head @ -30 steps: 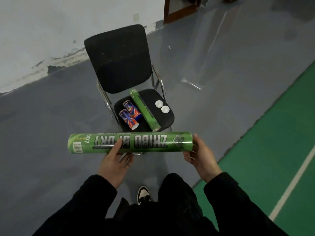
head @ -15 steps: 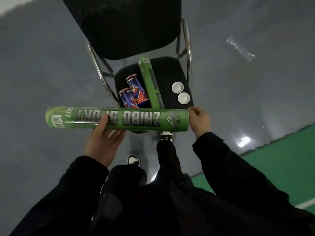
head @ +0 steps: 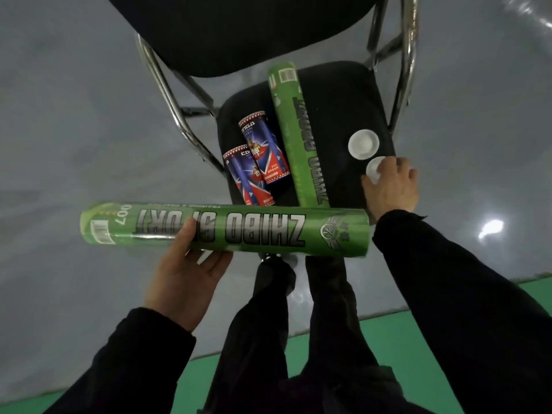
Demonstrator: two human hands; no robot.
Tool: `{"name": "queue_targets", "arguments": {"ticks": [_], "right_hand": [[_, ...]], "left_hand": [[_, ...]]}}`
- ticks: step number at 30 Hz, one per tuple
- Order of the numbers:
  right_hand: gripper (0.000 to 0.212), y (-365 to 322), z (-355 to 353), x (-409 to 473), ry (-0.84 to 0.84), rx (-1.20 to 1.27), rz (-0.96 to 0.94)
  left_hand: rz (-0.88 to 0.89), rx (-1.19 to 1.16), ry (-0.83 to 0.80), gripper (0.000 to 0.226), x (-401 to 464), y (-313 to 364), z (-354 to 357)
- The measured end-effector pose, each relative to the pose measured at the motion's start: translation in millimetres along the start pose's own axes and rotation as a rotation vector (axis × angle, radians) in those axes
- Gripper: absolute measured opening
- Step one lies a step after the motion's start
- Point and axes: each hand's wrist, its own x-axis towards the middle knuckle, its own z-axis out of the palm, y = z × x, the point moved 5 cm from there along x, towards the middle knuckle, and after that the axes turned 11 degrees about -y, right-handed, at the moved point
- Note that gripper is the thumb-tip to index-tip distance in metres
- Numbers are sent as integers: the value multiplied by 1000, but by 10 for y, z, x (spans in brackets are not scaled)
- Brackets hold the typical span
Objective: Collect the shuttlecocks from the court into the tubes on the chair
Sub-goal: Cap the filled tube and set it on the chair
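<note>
Left hand (head: 185, 282) grips the green tube (head: 224, 228); right hand (head: 391, 186) touches a cap (head: 375, 170).

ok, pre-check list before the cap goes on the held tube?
1. Long green cardboard tube held level in the left hand: ok.
2. Right hand on the nearer round white plastic cap at the seat's front right: ok; firm grip: cannot tell.
3. Second white cap lies apart from it, undisturbed: ok.
4. Tube's right end facing the cap hand: ok; open or full: cannot tell.
5. Second green tube and two short blue-red tubes rest on the black chair seat, clear of the right hand: ok.
</note>
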Motion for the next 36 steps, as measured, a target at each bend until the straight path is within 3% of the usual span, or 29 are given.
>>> {"name": "queue_targets", "arguments": {"ticks": [1, 3, 5, 6, 8, 11, 20, 25, 28, 30, 33, 36], "right_hand": [[50, 3, -41, -54, -10, 164, 33], [49, -87, -202, -373, -111, 739, 63], [52, -319, -634, -849, -208, 1212, -68], [58, -446, -862, -1138, -280, 1287, -156], [71, -650, -1310, -1707, -372, 1225, -312], [70, -837, -1693, -2152, -414, 1144, -426], [64, -1156, -2746, -2561, -257, 819, -656], [63, -1300, -2988, -2647, -146, 746, -766], [65, -1329, -3020, -2638, -132, 821, -773], [59, -1382, -3022, -2664, -127, 853, -774], [34, -1489, -2997, -2746, -111, 935, -781], [39, -1529, -3020, -2804, -48, 883, -819]], "left_hand": [[4, -3, 7, 12, 16, 27, -31], [-8, -25, 46, 12, -35, 92, -93], [-22, -64, 51, 19, -104, 180, -75], [-26, -79, 48, 24, -149, 211, -72], [-29, -103, 22, 27, -325, 330, 7], [-17, -132, -43, 18, -588, 535, 190], [123, -123, -181, 27, -1282, 1207, 689], [182, -111, -200, 42, -1362, 1367, 812], [192, -128, -189, 55, -1360, 1393, 820], [171, -121, -189, 52, -1362, 1350, 846], [127, -101, -213, 46, -1378, 1238, 938], [141, -117, -222, 51, -1378, 1217, 984]]}}
